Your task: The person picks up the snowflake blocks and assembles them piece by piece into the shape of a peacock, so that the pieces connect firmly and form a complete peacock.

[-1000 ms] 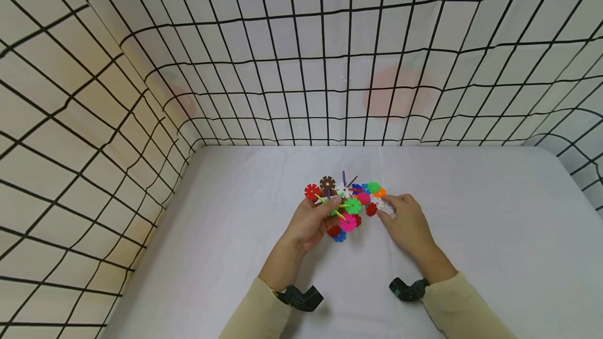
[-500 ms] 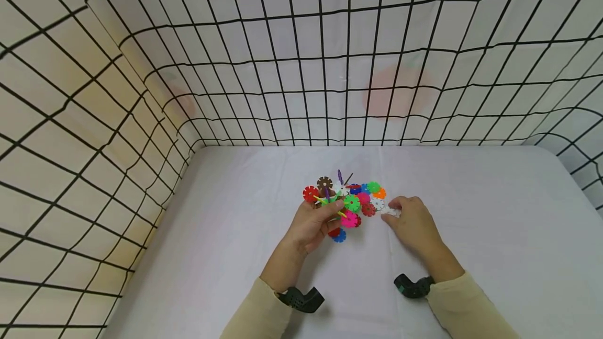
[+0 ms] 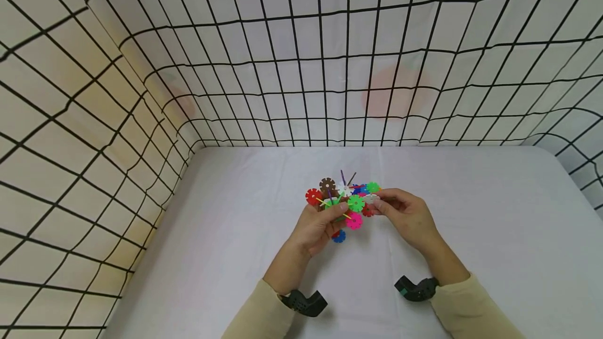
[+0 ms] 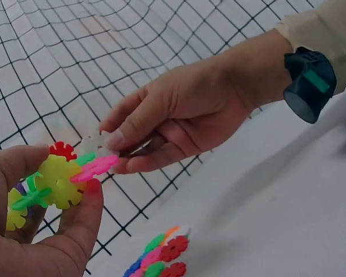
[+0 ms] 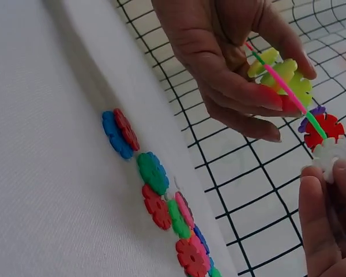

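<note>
In the head view my left hand (image 3: 312, 226) holds a joined cluster of plastic snowflake discs above the table. Yellow discs (image 4: 60, 180) sit between its thumb and fingers, and a pink disc (image 4: 96, 168) juts out from them. My right hand (image 3: 414, 218) pinches a white snowflake disc (image 5: 334, 152) between thumb and fingertips. That disc meets the end of a green disc (image 5: 316, 124) on the cluster; whether their slots are engaged I cannot tell. A red disc (image 5: 324, 130) and a purple one show just behind. My fingers hide part of the cluster.
Loose discs lie on the white table (image 3: 235, 255) below the hands, among them a red disc (image 5: 155, 206) and a blue disc (image 5: 116, 135). A black wire grid (image 3: 301, 72) stands along the back and sides.
My right hand has drawn back rightward to a white disc near the table, then come left and up with it to the cluster. My left hand has shifted slightly right.
</note>
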A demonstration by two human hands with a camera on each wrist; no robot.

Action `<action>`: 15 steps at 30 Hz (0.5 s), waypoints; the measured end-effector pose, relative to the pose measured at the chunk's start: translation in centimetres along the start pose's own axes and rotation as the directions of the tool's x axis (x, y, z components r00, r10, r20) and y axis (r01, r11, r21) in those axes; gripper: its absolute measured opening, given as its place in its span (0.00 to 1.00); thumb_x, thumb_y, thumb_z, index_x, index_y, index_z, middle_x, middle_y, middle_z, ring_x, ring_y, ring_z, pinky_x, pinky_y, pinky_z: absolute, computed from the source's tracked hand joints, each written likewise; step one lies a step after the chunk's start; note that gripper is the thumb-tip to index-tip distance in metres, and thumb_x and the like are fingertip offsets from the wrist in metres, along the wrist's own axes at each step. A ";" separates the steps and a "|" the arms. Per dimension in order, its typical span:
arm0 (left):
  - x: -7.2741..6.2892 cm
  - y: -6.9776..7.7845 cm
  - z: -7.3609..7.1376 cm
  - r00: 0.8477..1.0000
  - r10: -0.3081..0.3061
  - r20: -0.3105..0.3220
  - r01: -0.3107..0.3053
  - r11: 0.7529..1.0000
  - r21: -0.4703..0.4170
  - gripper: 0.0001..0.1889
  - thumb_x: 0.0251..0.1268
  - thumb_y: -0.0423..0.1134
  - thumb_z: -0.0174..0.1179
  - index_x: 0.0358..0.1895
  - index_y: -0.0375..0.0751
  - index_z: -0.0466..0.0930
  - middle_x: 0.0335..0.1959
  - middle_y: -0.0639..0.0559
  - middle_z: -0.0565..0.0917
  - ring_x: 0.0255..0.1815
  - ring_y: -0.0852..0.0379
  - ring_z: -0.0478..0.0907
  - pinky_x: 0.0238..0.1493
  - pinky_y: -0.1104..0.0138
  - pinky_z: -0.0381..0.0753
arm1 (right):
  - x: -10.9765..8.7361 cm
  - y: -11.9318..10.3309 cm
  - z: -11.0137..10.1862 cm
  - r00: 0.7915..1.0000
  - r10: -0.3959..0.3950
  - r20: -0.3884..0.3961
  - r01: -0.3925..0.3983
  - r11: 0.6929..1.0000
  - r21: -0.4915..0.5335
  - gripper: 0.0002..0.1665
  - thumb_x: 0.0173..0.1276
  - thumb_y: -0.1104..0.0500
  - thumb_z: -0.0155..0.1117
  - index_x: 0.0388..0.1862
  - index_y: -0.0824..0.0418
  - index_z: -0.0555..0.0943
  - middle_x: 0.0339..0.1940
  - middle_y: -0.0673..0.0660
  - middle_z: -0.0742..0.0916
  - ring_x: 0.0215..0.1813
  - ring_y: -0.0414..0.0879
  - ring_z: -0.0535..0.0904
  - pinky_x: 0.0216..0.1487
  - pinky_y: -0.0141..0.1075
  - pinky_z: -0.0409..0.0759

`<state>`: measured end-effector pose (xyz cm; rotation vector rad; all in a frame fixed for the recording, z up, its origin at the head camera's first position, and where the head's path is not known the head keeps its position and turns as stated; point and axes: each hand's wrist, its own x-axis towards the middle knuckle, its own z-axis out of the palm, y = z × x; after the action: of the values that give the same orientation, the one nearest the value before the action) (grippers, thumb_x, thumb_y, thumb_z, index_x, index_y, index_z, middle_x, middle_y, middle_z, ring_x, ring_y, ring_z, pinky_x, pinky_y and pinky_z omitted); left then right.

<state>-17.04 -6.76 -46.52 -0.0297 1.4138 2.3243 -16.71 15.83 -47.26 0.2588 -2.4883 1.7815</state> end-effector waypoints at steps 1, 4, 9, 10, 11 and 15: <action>0.0 0.0 0.0 1.000 -0.001 0.004 0.001 1.000 -0.004 0.21 0.70 0.35 0.64 0.64 0.38 0.75 0.47 0.51 0.88 0.42 0.58 0.89 0.51 0.65 0.87 | -0.1 -0.1 0.1 1.000 -0.021 -0.009 0.021 0.999 0.024 0.13 0.73 0.60 0.66 0.52 0.66 0.84 0.42 0.62 0.90 0.40 0.33 0.87 0.45 0.28 0.87; -0.1 0.0 -0.1 1.000 0.004 0.019 -0.004 1.000 -0.006 0.22 0.71 0.37 0.64 0.65 0.38 0.74 0.50 0.50 0.88 0.45 0.58 0.89 0.54 0.65 0.86 | -0.2 -0.1 0.2 0.997 -0.073 -0.034 0.074 0.996 0.047 0.11 0.73 0.64 0.65 0.50 0.67 0.85 0.42 0.62 0.89 0.40 0.32 0.87 0.46 0.25 0.85; -0.2 0.1 -0.1 0.999 -0.025 0.022 0.025 0.999 -0.020 0.22 0.72 0.38 0.64 0.65 0.36 0.74 0.47 0.51 0.90 0.45 0.58 0.90 0.52 0.64 0.87 | -0.2 -0.1 0.3 0.994 -0.101 -0.042 0.104 0.991 0.079 0.09 0.73 0.66 0.65 0.48 0.69 0.86 0.41 0.60 0.90 0.41 0.36 0.89 0.47 0.24 0.85; -0.2 0.2 -0.1 0.999 -0.034 0.020 0.034 0.999 -0.017 0.23 0.72 0.37 0.64 0.66 0.34 0.74 0.45 0.52 0.90 0.43 0.58 0.90 0.51 0.64 0.87 | -0.2 -0.2 0.3 0.994 -0.101 -0.043 0.105 0.991 0.082 0.10 0.73 0.66 0.65 0.48 0.69 0.86 0.41 0.57 0.91 0.41 0.36 0.89 0.47 0.24 0.85; -0.2 0.2 -0.1 0.999 -0.045 0.017 0.046 0.999 -0.012 0.23 0.72 0.37 0.64 0.66 0.33 0.74 0.43 0.52 0.91 0.42 0.59 0.90 0.51 0.64 0.87 | -0.2 -0.2 0.3 0.994 -0.101 -0.044 0.104 0.991 0.085 0.09 0.73 0.66 0.65 0.48 0.69 0.86 0.41 0.54 0.91 0.42 0.36 0.89 0.47 0.24 0.85; -0.2 0.6 0.0 0.997 -0.075 -0.002 0.075 0.997 0.030 0.23 0.72 0.35 0.63 0.64 0.27 0.75 0.39 0.52 0.91 0.39 0.58 0.90 0.49 0.61 0.88 | -0.2 -0.3 0.3 0.989 -0.138 -0.056 0.142 0.987 0.077 0.08 0.70 0.68 0.66 0.46 0.68 0.88 0.39 0.49 0.92 0.41 0.35 0.89 0.46 0.25 0.85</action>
<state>-17.07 -7.08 -46.02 -0.0734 1.4231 2.2422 -16.46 15.46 -47.07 0.3792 -2.3053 1.8104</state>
